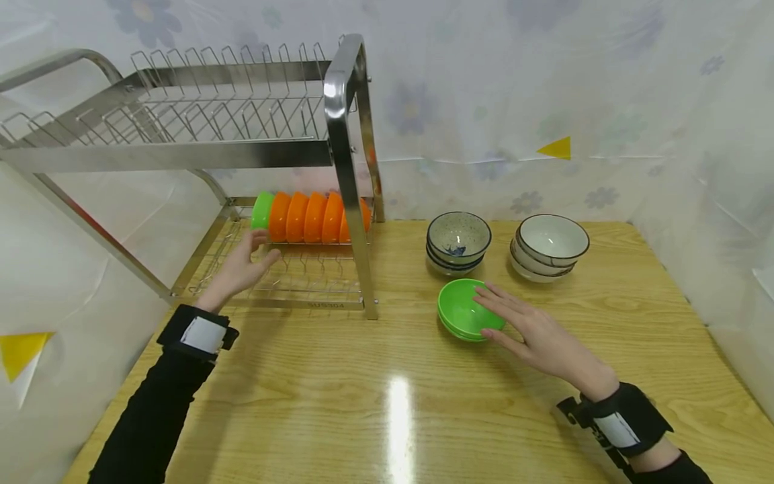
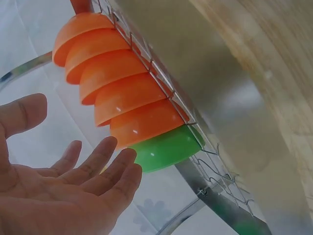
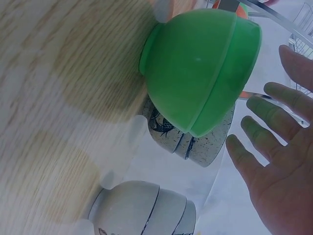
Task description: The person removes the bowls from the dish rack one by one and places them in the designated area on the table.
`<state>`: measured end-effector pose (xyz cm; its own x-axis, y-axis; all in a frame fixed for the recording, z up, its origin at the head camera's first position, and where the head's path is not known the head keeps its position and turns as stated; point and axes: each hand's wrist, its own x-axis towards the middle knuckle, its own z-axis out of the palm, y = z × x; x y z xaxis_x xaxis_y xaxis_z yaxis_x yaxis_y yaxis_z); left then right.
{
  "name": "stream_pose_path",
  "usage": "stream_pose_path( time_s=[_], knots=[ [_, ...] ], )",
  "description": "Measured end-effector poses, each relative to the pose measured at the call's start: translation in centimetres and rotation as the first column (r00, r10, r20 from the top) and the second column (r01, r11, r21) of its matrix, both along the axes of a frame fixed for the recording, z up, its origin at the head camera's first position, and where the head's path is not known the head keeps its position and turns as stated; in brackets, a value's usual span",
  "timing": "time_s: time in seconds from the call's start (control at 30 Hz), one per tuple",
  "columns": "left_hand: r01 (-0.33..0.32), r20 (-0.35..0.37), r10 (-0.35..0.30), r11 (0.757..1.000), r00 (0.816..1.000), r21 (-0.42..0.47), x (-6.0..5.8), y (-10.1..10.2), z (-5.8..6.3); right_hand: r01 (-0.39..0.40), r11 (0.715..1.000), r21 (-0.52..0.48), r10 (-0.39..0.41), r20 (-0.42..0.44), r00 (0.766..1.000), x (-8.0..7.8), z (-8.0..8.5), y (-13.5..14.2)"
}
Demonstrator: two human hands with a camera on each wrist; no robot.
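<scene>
Two or more bright green round plastic-looking bowls sit nested, mouths up, on the wooden table to the right of the two-tier steel dish rack. Being round, they give me no long side to line up with; the stack's axis stands upright. My right hand is much the nearer, on the side of the stack away from the rack, fingers straight and spread at the rim. It has hold of nothing; the right wrist view seems to show a small gap.

I judge that the side-on approach of that hand to the rim is what counts here. My left hand reaches into the rack's lower tier, fingers loosely bent, thumb apart, gripping nothing. It is just beside a single green bowl standing on edge; I can't tell whether the fingertips touch it. That bowl ends a row of orange bowls running rightward along the rack. Right of the rack, behind the green stack, I see speckled, dark-rimmed bowls, and farther right white, dark-rimmed bowls.
</scene>
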<state>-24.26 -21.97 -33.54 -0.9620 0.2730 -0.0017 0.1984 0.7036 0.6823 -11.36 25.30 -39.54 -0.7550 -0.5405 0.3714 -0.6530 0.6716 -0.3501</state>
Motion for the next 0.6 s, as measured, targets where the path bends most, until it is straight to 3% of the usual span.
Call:
stream_pose_path(
  time_s=[0.2, 0.6],
  knots=[
    [-0.014, 0.068, 0.012, 1.0, 0.998, 0.023, -1.6, 0.1, 0.5, 0.002, 1.0, 0.012, -0.002, 0.028, 1.0, 0.0, 0.2, 0.1],
    [-0.149, 0.097, 0.141, 0.986, 0.985, 0.077, -4.9, -0.8, 0.6, 0.017, 1.0, 0.013, -0.017, 0.022, 1.0, 0.1, 0.2, 0.3]
  ],
)
